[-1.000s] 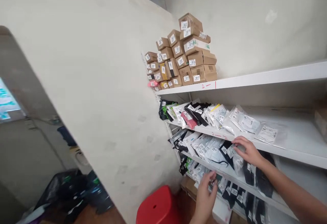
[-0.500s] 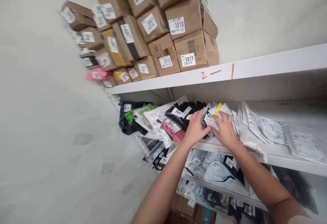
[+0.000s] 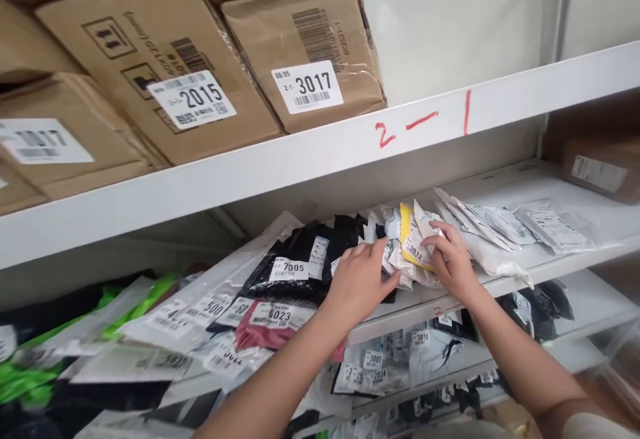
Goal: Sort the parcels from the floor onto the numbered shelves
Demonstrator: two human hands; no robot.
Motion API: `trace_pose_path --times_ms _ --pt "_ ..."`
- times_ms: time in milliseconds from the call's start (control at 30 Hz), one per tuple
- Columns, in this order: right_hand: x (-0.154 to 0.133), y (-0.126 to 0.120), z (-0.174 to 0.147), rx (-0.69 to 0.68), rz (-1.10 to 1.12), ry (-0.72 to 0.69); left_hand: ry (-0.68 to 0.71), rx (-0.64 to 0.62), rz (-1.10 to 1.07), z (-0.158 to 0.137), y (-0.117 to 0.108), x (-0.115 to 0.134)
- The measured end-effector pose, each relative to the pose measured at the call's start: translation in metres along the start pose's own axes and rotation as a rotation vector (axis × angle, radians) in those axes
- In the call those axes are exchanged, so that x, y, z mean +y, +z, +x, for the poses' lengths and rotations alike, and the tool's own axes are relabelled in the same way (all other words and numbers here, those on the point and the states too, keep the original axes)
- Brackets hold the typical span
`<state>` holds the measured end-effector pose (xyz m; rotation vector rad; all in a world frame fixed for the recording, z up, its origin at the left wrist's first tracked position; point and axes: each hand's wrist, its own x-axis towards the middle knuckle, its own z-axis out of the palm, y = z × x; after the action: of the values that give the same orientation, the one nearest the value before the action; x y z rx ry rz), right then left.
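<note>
My left hand (image 3: 361,285) lies over the row of upright mailing bags on the middle shelf. Its thumb stands apart from the fingers, and the fingertips touch small white bags (image 3: 395,262). My right hand (image 3: 453,262) has its fingers bent around the edge of a white mailing bag (image 3: 424,221). Between the hands, close to the right fingertips, leans a yellow mailing bag (image 3: 407,222) labelled 3012. A black mailing bag (image 3: 285,252) labelled 7005 and a pink one (image 3: 260,332) labelled 6023 lie left of my left hand.
Cardboard boxes (image 3: 320,39) are stacked on the upper shelf, whose white edge (image 3: 310,152) is marked 2-1 in red. Flat clear bags (image 3: 555,225) lie to the right. Lower shelves hold more labelled bags (image 3: 430,359). A brown box (image 3: 600,165) sits far right.
The view has come closer to the shelf and turned right. My hands have moved apart, and the yellow bag's 3012 label now shows between them.
</note>
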<state>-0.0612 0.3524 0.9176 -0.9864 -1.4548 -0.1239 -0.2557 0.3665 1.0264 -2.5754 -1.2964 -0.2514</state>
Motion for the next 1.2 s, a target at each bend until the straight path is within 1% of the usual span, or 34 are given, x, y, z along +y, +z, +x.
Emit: trace_pose_path --times_ms 100,167,233,367,433,567,733,800,900,1000,1100,1133,1167,1200 --pt "-0.004 -0.004 0.000 -0.166 -0.138 -0.007 0.086 0.060 -0.022 0.001 -0.002 -0.010" --pt "-0.005 -0.006 0.001 -0.266 -0.241 0.031 0.150 0.099 -0.057 0.002 -0.001 -0.018" --pt "-0.005 -0.007 0.003 -0.300 -0.317 0.077 0.190 0.107 -0.079 0.005 0.000 -0.025" --pt "-0.005 -0.005 0.003 -0.223 -0.381 0.087 0.188 0.080 -0.123 0.008 0.001 -0.032" --pt "-0.006 -0.004 0.001 -0.237 -0.380 0.052 0.182 0.080 -0.148 0.007 0.000 -0.034" --pt "-0.005 -0.002 -0.005 -0.319 -0.346 -0.046 0.166 0.057 -0.169 0.004 -0.001 -0.037" --pt "0.003 0.004 -0.008 -0.282 -0.369 -0.005 0.164 0.042 -0.148 0.002 -0.002 -0.040" --pt "0.003 0.006 -0.009 -0.253 -0.366 -0.025 0.149 0.038 -0.125 0.004 -0.004 -0.036" --pt "-0.001 0.008 -0.009 -0.196 -0.338 -0.067 0.118 0.072 -0.084 0.013 -0.009 -0.021" --pt "-0.005 0.011 -0.008 -0.167 -0.345 -0.047 0.059 0.071 -0.078 0.024 -0.018 -0.003" --pt "-0.007 0.014 -0.006 -0.152 -0.383 0.016 -0.069 0.004 -0.162 0.032 -0.024 0.006" --pt "-0.007 0.014 -0.006 -0.151 -0.386 0.030 -0.084 -0.026 -0.166 0.033 -0.024 0.006" --pt "-0.007 0.015 -0.005 -0.152 -0.385 0.041 -0.066 -0.061 -0.144 0.034 -0.023 0.005" --pt "-0.007 0.015 -0.005 -0.156 -0.383 0.049 -0.020 -0.095 -0.103 0.033 -0.020 0.003"
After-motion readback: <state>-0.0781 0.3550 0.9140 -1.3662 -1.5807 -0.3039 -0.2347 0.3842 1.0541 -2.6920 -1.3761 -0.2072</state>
